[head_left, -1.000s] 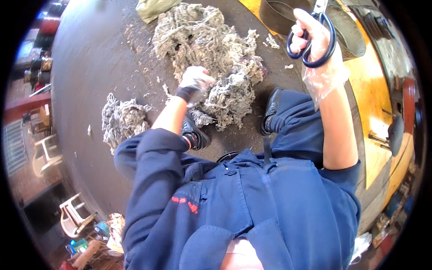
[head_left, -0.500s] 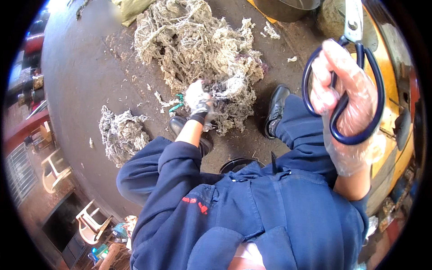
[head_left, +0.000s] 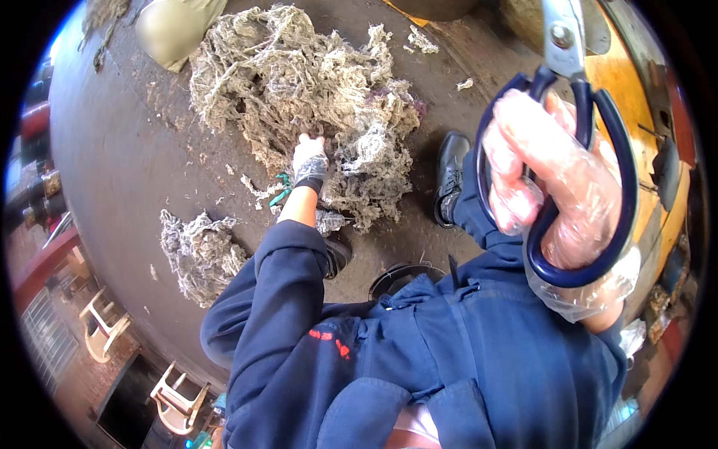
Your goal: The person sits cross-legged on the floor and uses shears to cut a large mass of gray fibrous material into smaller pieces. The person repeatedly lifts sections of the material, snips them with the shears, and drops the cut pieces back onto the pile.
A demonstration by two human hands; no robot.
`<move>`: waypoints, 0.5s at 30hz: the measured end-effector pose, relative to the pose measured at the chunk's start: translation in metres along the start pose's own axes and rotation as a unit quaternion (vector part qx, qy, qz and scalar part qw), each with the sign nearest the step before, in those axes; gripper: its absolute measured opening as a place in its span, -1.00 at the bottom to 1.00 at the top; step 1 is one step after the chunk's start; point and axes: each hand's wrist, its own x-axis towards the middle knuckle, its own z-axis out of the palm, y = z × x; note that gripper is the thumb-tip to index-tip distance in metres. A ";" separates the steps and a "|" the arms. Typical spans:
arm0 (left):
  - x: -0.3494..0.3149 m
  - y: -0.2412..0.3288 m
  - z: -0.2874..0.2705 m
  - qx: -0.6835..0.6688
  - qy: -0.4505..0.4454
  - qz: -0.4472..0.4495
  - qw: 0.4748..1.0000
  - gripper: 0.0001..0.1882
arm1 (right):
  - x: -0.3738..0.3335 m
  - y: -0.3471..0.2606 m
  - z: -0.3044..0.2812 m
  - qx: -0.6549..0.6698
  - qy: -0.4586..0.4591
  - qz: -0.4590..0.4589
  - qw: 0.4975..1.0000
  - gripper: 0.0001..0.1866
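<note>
A big heap of tangled pale grey-beige yarn waste (head_left: pixel 299 82) lies on the floor ahead of me. At its near side my left hand (head_left: pixel 308 156), in a thin clear glove, has its fingers closed on the strands; the fingertips are partly hidden. Large scissors (head_left: pixel 566 41) with dark blue looped handles are held up at the right by my right hand (head_left: pixel 557 165), gloved in clear plastic. Its fingers pass through the loops, and the blade tips run out of view. A bit of green strand (head_left: pixel 282 189) lies beside my left wrist.
A smaller grey yarn pile (head_left: pixel 200 253) sits to the left. My black shoes (head_left: pixel 451 176) stand near the heap. A pale sack (head_left: pixel 176 34) is at the far left, yellow boarding (head_left: pixel 617 67) at the right, and white plastic chairs (head_left: pixel 179 400) at lower left.
My left hand has moved from the greyer clump to the heap's near left side. The scissors and right hand appear lower and larger. The whole view has shifted slightly.
</note>
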 end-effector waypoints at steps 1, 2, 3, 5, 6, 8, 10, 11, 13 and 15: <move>-0.001 -0.006 -0.006 0.069 -0.027 0.025 0.997 -0.55 | 0.001 0.004 -0.001 -0.007 -0.017 -0.012 1.000 -0.79; -0.004 -0.016 -0.006 0.091 -0.024 0.063 0.994 -0.63 | 0.002 0.007 -0.002 -0.011 -0.033 -0.023 0.999 -0.80; -0.008 -0.015 -0.010 0.111 -0.024 0.114 0.987 -0.69 | 0.001 0.008 -0.003 -0.016 -0.034 -0.033 0.999 -0.81; -0.017 -0.013 -0.018 0.094 0.006 0.154 0.984 -0.77 | 0.000 0.012 -0.006 -0.008 -0.046 -0.059 0.997 -0.81; -0.008 -0.040 -0.004 -0.065 0.007 0.128 0.990 -0.79 | 0.001 0.014 -0.004 0.004 -0.071 -0.071 0.995 -0.80; -0.011 -0.052 -0.022 -0.389 -0.056 0.168 0.904 -0.83 | -0.001 0.019 -0.010 0.000 -0.060 -0.133 0.989 -0.80; -0.019 -0.073 -0.051 -0.213 0.000 0.265 0.941 -0.78 | 0.003 0.022 -0.015 0.000 -0.069 -0.155 0.986 -0.78; -0.030 -0.069 -0.070 -0.247 -0.025 0.246 0.937 -0.79 | 0.006 0.025 -0.019 -0.005 -0.063 -0.161 0.985 -0.77; -0.039 -0.108 -0.103 -0.235 0.020 0.493 0.837 -0.77 | 0.004 0.018 -0.012 0.033 -0.063 -0.097 0.993 -0.74; -0.066 -0.096 -0.138 -0.281 0.064 0.414 0.863 -0.68 | 0.012 0.023 -0.007 0.021 -0.096 -0.094 0.991 -0.75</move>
